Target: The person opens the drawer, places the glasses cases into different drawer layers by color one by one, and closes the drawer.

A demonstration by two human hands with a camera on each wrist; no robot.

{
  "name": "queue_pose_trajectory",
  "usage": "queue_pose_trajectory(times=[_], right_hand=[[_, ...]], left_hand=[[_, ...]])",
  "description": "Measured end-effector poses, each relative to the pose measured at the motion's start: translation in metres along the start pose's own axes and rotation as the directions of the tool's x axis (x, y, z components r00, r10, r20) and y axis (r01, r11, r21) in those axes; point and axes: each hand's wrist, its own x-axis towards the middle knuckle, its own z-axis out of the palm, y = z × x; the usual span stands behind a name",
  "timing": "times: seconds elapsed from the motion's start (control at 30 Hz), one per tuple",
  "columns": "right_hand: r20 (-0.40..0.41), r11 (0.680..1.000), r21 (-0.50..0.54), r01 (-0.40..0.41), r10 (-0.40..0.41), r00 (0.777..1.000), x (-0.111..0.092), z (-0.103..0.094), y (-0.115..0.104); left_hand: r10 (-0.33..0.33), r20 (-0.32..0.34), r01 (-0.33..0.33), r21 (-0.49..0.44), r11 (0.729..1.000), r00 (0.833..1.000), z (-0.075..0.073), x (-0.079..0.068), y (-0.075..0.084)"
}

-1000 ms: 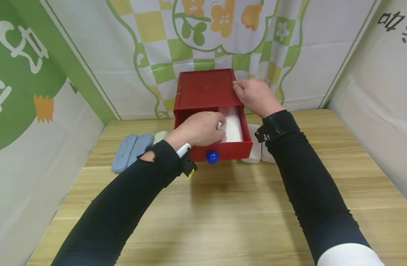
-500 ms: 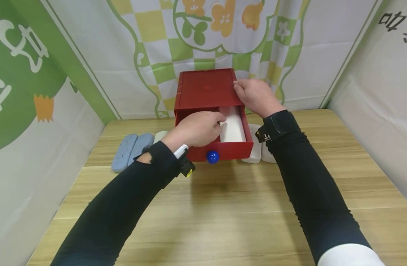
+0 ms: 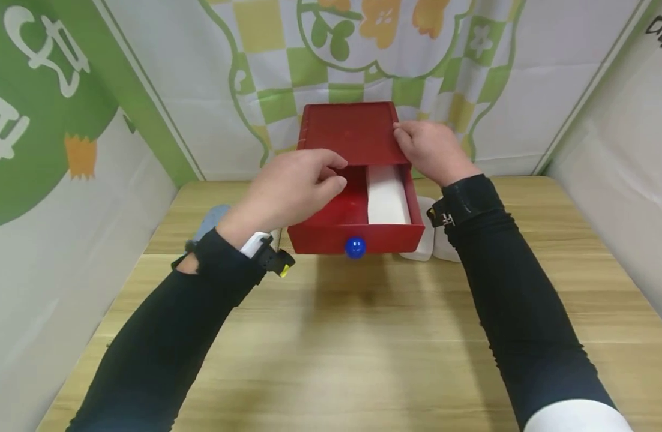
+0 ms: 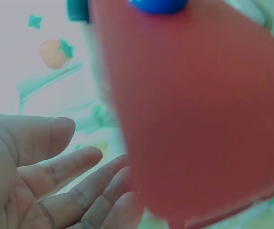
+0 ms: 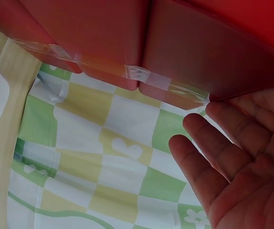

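A red drawer cabinet [image 3: 349, 132] stands at the back, its drawer [image 3: 322, 240] with a blue ball knob [image 3: 355, 248] pulled out. Along the drawer's right wall lies a white rectangular item [image 3: 387, 195]; the red floor shows on the left. My left hand [image 3: 290, 186] hovers over the drawer's left side, holding nothing, and the left wrist view shows its fingers [image 4: 79, 164] loosely bent. My right hand [image 3: 433, 153] touches the cabinet's right top edge. In the right wrist view its fingers [image 5: 218, 145] extend past the cabinet's corner.
Two white rounded pads [image 3: 421, 243] lie right of the cabinet. A blue pad [image 3: 210, 221] is partly hidden by my left arm. Clear tape [image 5: 142, 74] runs across the stacked red units. A patterned cloth [image 3: 303, 66] hangs close behind, above the wooden table [image 3: 363, 348].
My left hand has risen out of the drawer and moved left, baring the drawer's floor. The white item stays inside. The right hand keeps its place on the cabinet while the head view shifts slightly.
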Motion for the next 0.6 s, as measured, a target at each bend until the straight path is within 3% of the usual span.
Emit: queue_pose_trajectory(times=[0.2, 0.33, 0.47, 0.6], right_hand=[[0.005, 1.000, 0.004, 0.003, -0.003, 1.000, -0.001, 0.001, 0.000], [-0.010, 1.000, -0.004, 0.004, -0.004, 1.000, -0.001, -0.002, 0.000], [-0.026, 1.000, -0.014, 0.015, -0.015, 1.000, -0.001, -0.002, 0.000], [-0.020, 1.000, -0.011, 0.020, -0.020, 1.000, 0.000, 0.001, -0.001]], left_hand=[[-0.080, -0.098, 0.072, -0.078, 0.994, 0.992, -0.025, -0.022, -0.015], [-0.137, -0.187, 0.127, -0.062, 0.990, 0.973, -0.034, -0.034, -0.029], [-0.182, -0.243, 0.186, -0.006, 0.983, 0.953, -0.032, -0.040, -0.050], [-0.239, -0.201, 0.255, 0.061, 0.965, 0.950, -0.016, -0.043, -0.077]])
